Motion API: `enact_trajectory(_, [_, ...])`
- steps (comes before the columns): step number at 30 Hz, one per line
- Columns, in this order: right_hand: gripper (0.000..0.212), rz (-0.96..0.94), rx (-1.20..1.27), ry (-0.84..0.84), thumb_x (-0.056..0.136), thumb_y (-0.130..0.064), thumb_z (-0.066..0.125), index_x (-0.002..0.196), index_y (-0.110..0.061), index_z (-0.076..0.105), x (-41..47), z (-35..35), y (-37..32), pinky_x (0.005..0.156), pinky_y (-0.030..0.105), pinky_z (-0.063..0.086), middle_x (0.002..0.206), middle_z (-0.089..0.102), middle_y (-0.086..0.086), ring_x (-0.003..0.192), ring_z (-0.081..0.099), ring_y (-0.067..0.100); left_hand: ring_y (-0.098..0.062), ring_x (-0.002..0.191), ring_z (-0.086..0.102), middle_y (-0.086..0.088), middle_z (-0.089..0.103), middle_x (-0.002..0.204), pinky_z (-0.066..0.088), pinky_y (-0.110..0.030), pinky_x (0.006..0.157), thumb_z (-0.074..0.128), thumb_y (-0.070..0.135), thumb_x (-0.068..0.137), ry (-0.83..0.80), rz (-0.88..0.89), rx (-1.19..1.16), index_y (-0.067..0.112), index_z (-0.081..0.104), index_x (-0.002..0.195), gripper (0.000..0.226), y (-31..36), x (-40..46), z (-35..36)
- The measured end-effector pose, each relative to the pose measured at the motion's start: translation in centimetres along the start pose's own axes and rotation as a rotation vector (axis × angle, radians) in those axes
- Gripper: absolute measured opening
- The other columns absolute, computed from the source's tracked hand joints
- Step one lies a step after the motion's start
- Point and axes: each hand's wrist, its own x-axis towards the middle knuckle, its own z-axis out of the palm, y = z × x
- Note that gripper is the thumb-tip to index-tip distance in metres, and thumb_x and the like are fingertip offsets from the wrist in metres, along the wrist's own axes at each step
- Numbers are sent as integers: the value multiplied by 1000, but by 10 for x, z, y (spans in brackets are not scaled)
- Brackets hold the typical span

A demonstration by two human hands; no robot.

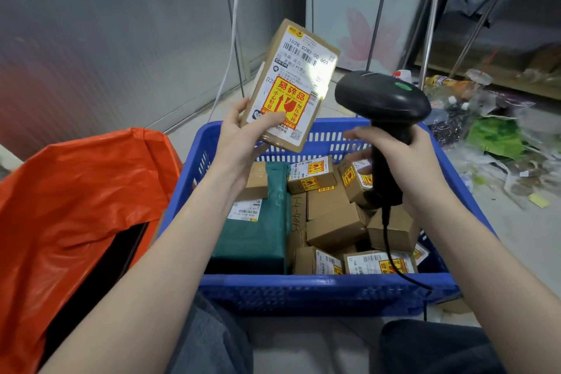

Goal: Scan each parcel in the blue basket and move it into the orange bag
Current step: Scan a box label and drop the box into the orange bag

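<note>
Your left hand [243, 133] grips the labelled cardboard parcel [291, 85] above the blue basket [303, 291], its lower edge hidden by your thumb, while your right hand [416, 155] grips the barcode scanner [382, 100] at 3 o'clock of it, the orange bag [76, 191] lying at 9 o'clock.

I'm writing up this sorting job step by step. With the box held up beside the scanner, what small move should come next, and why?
Probably swing the scanner in the right hand left to aim at the barcode on the box. The left hand holds the box label-up over the blue basket, and the scanner's head seems to point past it.
</note>
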Motion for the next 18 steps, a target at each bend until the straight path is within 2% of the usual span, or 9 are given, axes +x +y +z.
enact_trajectory(2, [34, 30, 166, -6, 82, -20, 69, 112, -11, 57, 0, 0, -4, 73, 31, 59, 107, 71, 7, 87, 72, 18, -18, 94, 70, -9, 67, 115, 55, -35, 81, 79, 25, 64, -40, -2, -21, 13, 43, 134, 80, -1, -2, 4])
enact_trajectory(4, [41, 37, 257, 0, 74, -24, 71, 109, -11, 57, -1, 0, -7, 81, 39, 58, 110, 71, 7, 94, 72, 20, -18, 93, 68, -7, 65, 113, 53, -36, 82, 73, 25, 63, -98, -4, -15, 17, 48, 125, 68, -2, -5, 9])
enact_trajectory(7, [35, 24, 301, -12, 76, -24, 69, 107, -12, 57, -2, 0, -9, 78, 35, 56, 112, 71, 7, 97, 71, 21, -12, 99, 64, 0, 62, 117, 49, -30, 84, 74, 32, 66, -172, 32, 214, 25, 50, 120, 59, -5, -11, 13])
enact_trajectory(9, [52, 23, 286, 5, 71, -30, 72, 116, -11, 56, -2, 0, -8, 79, 33, 55, 116, 70, 5, 102, 69, 20, -2, 103, 58, 5, 58, 120, 44, -20, 79, 77, 33, 75, -201, 73, 397, 26, 49, 122, 55, -8, -13, 15])
enact_trajectory(11, [58, 36, 247, 27, 69, -35, 77, 119, -15, 57, -3, 1, -8, 87, 38, 52, 116, 69, 1, 107, 66, 20, 2, 102, 55, 7, 58, 120, 41, -15, 73, 74, 32, 79, -201, 84, 468, 24, 49, 122, 50, -12, -15, 18])
enact_trajectory(13, [49, 47, 218, 49, 68, -38, 77, 111, -22, 59, -4, 1, -6, 93, 41, 47, 114, 69, -3, 110, 63, 18, -3, 104, 58, 7, 59, 119, 49, -22, 80, 75, 36, 78, -162, 88, 460, 23, 50, 120, 50, -15, -15, 20])
enact_trajectory(15, [28, 42, 229, 91, 75, -32, 72, 99, -29, 57, -4, 0, -4, 89, 35, 44, 105, 67, -9, 105, 59, 12, -10, 106, 61, 6, 60, 117, 53, -37, 90, 75, 41, 72, -126, 90, 405, 24, 50, 115, 53, -14, -16, 22])
enact_trajectory(18, [14, 28, 237, 113, 83, -26, 68, 90, -31, 56, -4, -1, -3, 84, 32, 43, 94, 65, -13, 97, 57, 7, -16, 109, 63, 1, 62, 121, 50, -42, 97, 73, 44, 61, -144, 59, 311, 28, 45, 112, 60, -11, -15, 23])
